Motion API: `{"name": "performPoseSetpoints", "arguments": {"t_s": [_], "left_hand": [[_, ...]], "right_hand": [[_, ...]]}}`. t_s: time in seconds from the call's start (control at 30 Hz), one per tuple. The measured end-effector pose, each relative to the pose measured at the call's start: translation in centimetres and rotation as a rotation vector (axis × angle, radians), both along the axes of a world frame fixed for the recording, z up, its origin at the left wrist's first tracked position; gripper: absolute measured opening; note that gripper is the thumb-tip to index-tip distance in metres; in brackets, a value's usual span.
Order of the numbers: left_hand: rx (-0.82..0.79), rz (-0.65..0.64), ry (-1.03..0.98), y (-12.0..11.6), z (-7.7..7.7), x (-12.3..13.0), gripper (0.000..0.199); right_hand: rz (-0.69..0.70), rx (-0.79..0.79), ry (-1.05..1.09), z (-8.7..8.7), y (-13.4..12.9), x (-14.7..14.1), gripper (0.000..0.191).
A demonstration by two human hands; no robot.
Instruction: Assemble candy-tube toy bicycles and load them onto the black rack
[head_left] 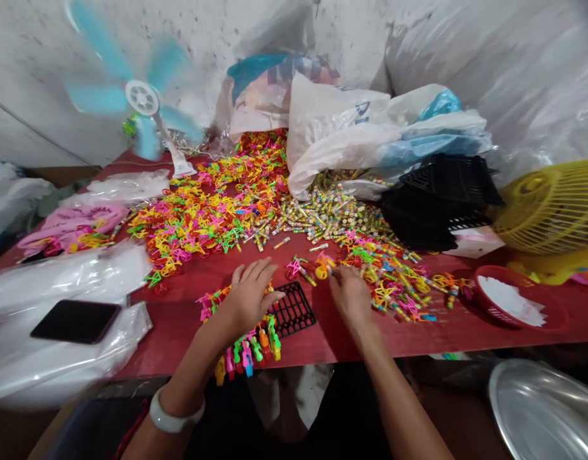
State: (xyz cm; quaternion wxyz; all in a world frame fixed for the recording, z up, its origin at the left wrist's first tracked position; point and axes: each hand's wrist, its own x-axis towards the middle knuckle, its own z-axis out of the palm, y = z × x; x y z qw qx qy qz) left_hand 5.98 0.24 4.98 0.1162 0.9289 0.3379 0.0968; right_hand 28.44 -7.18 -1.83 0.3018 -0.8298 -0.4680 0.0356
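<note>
My left hand [249, 297] lies palm down with its fingers stretched out, over the left part of a black slotted plastic rack [296, 310]. Small bright plastic toys [248, 351] in yellow, pink, blue, green and orange stand in a row along the rack's left part, partly hidden under the hand. To the right, my right hand [352, 295] has its fingers closed at a small orange and yellow plastic toy [324, 265]; the fingertips are partly hidden. A pink toy piece [296, 265] with a small patterned tube lies between the hands.
Loose plastic pieces [198, 220] and printed tubes [332, 214] cover the back of the red table [169, 332]. Toys with tubes [394, 287] lie at the right, near black racks [442, 191], a red basket [480, 294] and a yellow fan [552, 217]. A phone [76, 321] rests on plastic bags.
</note>
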Motion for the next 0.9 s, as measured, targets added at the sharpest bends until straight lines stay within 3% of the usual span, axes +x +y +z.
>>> {"name": "performPoseSetpoints", "arguments": {"t_s": [0.07, 0.13, 0.23, 0.33, 0.47, 0.73, 0.9], "left_hand": [[0.019, -0.053, -0.02, -0.8, 0.1, -0.9, 0.047], [0.041, -0.093, -0.01, -1.8, 0.1, -1.7, 0.047], [0.083, -0.111, 0.004, -3.1, -0.3, -2.5, 0.045], [0.12, -0.109, -0.017, -3.5, -0.9, -2.7, 0.041], [0.148, -0.107, -0.026, -3.5, -1.3, -2.7, 0.039], [0.187, -0.141, -0.04, -3.4, -1.3, -2.9, 0.037], [0.167, -0.189, -0.025, -3.3, -1.1, -3.1, 0.04]], "right_hand": [[0.071, 0.203, 0.252, -0.8, -0.9, -0.9, 0.014], [0.182, 0.298, 0.574, -1.7, -2.2, -2.9, 0.02], [0.323, 0.309, 0.945, -2.9, -4.1, -6.8, 0.024], [0.386, 0.307, 1.059, -3.6, -5.2, -9.8, 0.02], [0.483, 0.33, 0.929, -3.7, -5.5, -10.7, 0.012], [0.564, 0.39, 0.543, -3.7, -5.5, -10.7, 0.019], [0.598, 0.328, 0.294, -3.8, -6.0, -10.7, 0.029]]}}
